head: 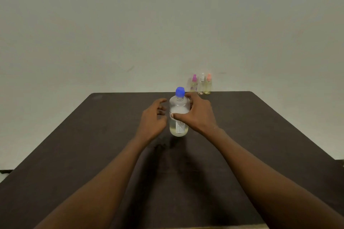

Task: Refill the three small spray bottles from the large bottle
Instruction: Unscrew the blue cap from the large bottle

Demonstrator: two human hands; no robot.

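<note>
The large clear bottle point(179, 115) with a blue cap stands upright in the middle of the dark table point(93, 145), holding pale liquid. My right hand point(197, 115) is wrapped around its upper body from the right. My left hand point(153, 117) hovers just left of the bottle with fingers apart, holding nothing. Three small spray bottles stand in a row at the table's far edge by the wall: one with a pink top point(194, 83), one with a white top point(201, 84), one with an orange top point(208, 84).
A pale wall point(130, 33) rises directly behind the table's far edge. The table's left and right edges drop off to a light floor.
</note>
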